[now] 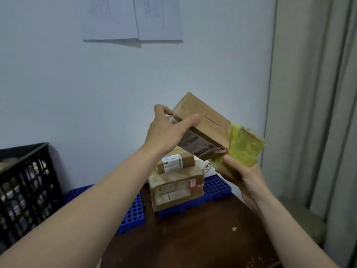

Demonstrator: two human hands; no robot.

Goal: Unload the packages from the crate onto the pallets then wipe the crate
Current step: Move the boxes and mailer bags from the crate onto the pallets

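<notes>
I hold two packages in the air above the blue pallets. My left hand (167,132) grips the upper end of a brown cardboard box (204,122) with a shipping label, tilted down to the right. My right hand (244,174) grips a package wrapped in yellow tape (244,147) from below, and it touches the brown box's lower end. Under them a stack of taped cardboard packages (176,185) sits on the right blue pallet (216,187). The black plastic crate (25,188) stands at the left with packages inside.
A second blue pallet (133,211) lies between the crate and the stack, partly hidden by my left forearm. All rests on a dark brown table (189,238). A pale wall with hanging papers (133,20) is behind; a grey curtain (313,93) hangs at the right.
</notes>
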